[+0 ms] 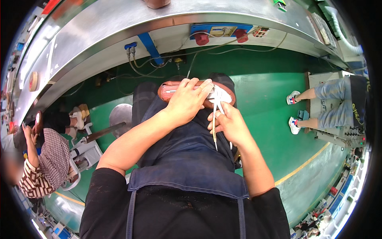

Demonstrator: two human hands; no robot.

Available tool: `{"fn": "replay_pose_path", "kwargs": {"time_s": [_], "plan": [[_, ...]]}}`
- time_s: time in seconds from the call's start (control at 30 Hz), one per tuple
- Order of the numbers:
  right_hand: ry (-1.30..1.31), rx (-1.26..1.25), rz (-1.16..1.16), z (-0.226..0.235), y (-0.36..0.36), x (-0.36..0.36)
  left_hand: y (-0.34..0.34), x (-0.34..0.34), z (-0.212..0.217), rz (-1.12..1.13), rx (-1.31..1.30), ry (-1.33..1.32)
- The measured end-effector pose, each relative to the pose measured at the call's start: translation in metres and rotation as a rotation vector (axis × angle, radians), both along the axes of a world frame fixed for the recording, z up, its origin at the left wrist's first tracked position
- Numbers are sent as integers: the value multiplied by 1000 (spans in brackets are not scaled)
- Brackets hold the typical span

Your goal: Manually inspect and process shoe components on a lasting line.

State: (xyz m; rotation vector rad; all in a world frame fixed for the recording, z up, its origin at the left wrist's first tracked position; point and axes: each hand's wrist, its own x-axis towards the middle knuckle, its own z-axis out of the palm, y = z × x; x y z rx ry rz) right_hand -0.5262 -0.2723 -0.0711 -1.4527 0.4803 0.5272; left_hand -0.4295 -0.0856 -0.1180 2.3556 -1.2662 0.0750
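A brown shoe lies crosswise on my lap, above the dark blue apron. My left hand rests over the shoe's middle, its fingers curled across the upper and holding it. White laces hang down from the shoe's right part, where a white patch shows. The right hand pinches the laces just below the shoe, thumb and fingers closed. Its fingertips are partly hidden behind the strands. My left fingers cover much of the shoe's opening.
A metal workbench curves across the far side, with a brown shoe on its edge and a tape roll at left. Red sockets and cables sit beneath. One person sits at left; another stands at right.
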Motion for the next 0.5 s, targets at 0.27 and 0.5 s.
{"fn": "replay_pose_path", "kwargs": {"time_s": [0.27, 0.5], "plan": [[-79, -217, 155, 31, -31, 17, 1, -2, -6, -17, 75, -101], [-590, -612, 28, 44, -21, 39, 2, -4, -11, 10, 30, -81]]}}
